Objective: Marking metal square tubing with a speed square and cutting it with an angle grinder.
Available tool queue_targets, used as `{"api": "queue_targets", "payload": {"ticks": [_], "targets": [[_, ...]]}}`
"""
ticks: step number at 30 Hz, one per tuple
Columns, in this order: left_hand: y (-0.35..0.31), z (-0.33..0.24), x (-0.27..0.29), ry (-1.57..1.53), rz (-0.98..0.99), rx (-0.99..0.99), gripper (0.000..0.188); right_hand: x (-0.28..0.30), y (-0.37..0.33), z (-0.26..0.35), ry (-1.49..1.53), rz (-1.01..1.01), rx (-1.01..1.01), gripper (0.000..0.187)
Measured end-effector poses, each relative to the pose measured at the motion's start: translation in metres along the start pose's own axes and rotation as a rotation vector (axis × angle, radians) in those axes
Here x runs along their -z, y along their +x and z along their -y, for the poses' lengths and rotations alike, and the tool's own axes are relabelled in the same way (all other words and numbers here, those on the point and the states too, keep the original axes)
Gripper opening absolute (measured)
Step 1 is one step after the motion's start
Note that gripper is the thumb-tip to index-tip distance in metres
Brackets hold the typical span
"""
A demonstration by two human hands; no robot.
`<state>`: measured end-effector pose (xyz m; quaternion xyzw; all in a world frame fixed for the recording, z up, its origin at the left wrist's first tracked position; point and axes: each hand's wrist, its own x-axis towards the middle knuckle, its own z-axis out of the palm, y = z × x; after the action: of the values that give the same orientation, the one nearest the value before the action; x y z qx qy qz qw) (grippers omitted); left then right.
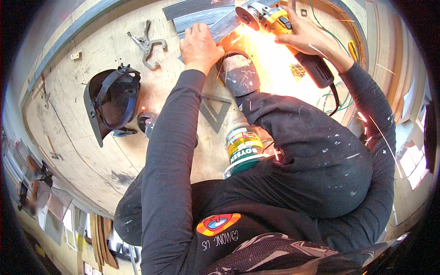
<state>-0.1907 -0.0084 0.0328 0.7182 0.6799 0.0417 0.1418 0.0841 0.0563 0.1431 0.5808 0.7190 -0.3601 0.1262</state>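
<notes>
My right hand (306, 37) grips a yellow and black angle grinder (275, 20). Its cutting disc (247, 18) meets a grey metal bar (224, 26), and a bright stream of sparks (275, 64) pours back toward me, past my foot. My left hand (200, 48) is closed over the near end of that bar, to the left of the disc. Just below the bar is my shoe (241, 78); whether it presses on the metal, I cannot tell. The sparks' glare hides part of the board around the cut.
A locking clamp (147, 44) and a dark welding helmet (112, 101) lie left on the wooden surface. A triangular metal square (215, 112) and a green paint bucket (245, 146) are close to my leg. The grinder's cord (338, 101) trails at right. Long metal bars (91, 23) edge the far side.
</notes>
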Motion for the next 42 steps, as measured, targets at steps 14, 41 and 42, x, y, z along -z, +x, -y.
{"api": "queue_targets", "payload": {"ticks": [14, 41, 42], "targets": [[0.002, -0.001, -0.001, -0.006, 0.002, -0.006, 0.051, -0.001, 0.010, -0.005, -0.035, 0.038, -0.057, 0.096], [0.003, -0.001, 0.000, -0.017, 0.026, -0.003, 0.050, 0.014, 0.012, 0.012, 0.057, 0.054, -0.050, 0.102], [0.003, -0.002, 0.001, -0.017, 0.025, -0.005, 0.050, 0.011, 0.013, 0.005, 0.044, 0.008, 0.007, 0.103]]}}
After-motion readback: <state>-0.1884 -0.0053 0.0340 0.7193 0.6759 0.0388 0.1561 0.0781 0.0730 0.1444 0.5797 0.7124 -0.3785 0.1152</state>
